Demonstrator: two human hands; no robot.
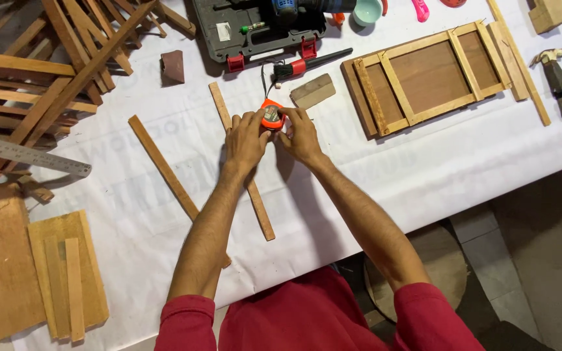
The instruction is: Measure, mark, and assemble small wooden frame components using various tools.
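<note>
Both hands are wrapped around a small orange tape measure (pixel 272 115), left hand (pixel 245 140) on one side and right hand (pixel 302 135) on the other, fingers curled onto it from both sides. So both are closed on the same thing, about equally near, and it sits right between the fingertips at the far end of the hands.

The bit that matters: a thin wooden strip (pixel 242 159) lies directly under the left hand, touching the tape measure or just beside it. Its long axis runs diagonally, from up past the fingertips on the left down toward the body on the right, so the left hand covers its middle. A second, longer strip (pixel 164 169) lies out to the left of the left wrist at nearly the same angle, well apart from the first.

Just beyond the fingertips there's a small wooden block (pixel 312 90) and a black-and-red tool (pixel 310 63), both close. Farther out past the right hand sits a wooden frame panel (pixel 427 78). A metal ruler (pixel 27 155) pokes in far to the left, next to a pile of wood offcuts (pixel 40 71). All of it rests on a white-covered surface (pixel 424 175).
</note>
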